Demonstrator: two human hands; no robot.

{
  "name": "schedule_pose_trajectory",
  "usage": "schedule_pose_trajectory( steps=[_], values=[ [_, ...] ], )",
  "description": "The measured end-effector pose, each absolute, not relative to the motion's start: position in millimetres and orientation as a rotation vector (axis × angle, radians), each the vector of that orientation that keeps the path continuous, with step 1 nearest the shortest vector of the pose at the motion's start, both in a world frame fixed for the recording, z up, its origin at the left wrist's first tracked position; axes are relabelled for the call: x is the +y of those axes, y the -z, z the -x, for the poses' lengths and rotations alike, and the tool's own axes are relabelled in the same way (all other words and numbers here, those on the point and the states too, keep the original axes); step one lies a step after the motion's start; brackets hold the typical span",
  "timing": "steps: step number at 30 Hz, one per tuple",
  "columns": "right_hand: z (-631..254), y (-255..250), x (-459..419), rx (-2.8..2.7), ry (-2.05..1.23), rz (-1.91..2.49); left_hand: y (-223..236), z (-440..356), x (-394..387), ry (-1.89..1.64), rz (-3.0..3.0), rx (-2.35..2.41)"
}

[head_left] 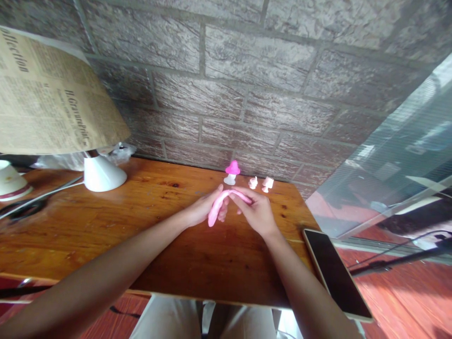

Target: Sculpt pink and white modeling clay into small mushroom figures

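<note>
A soft pink roll of modelling clay is bent over between my two hands, above the wooden table. My left hand has its fingers closed behind the roll's left part, whose thick end hangs down. On the other side, my right hand pinches the thinner right part, with the thumb lying along it; some fingers are hidden. Just beyond the hands stands a small mushroom figure with a bright pink cap and white stem. To its right are two small pale pink pieces, one rounded and one with a blocky top.
A lamp with a newsprint shade and white base stands at the left, near a paper cup and dark scissors. A phone lies along the table's right edge. Behind rises a brick wall, with glass at right.
</note>
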State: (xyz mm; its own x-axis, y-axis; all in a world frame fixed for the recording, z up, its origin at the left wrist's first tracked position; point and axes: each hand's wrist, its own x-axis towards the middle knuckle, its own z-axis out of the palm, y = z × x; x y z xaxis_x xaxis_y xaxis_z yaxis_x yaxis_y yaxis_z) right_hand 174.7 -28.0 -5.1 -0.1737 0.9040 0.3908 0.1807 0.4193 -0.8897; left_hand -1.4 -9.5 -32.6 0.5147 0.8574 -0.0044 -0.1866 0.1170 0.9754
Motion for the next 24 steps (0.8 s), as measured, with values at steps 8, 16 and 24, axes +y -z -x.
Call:
schedule_pose_trajectory(
  steps=[8,16,24],
  values=[
    [-177.2,4.2,-25.0,-1.532,-0.841,0.992,27.9,2.9,-10.3,-0.842,-1.341,0.845],
    [-175.4,1.6,-26.4,-1.552,-0.869,0.969,29.6,3.7,-11.2,-0.9,-1.503,0.787],
    [-177.4,2.3,-26.5,-1.583,-0.83,0.99,26.8,2.8,-11.2,-0.862,-1.393,0.854]
  ],
)
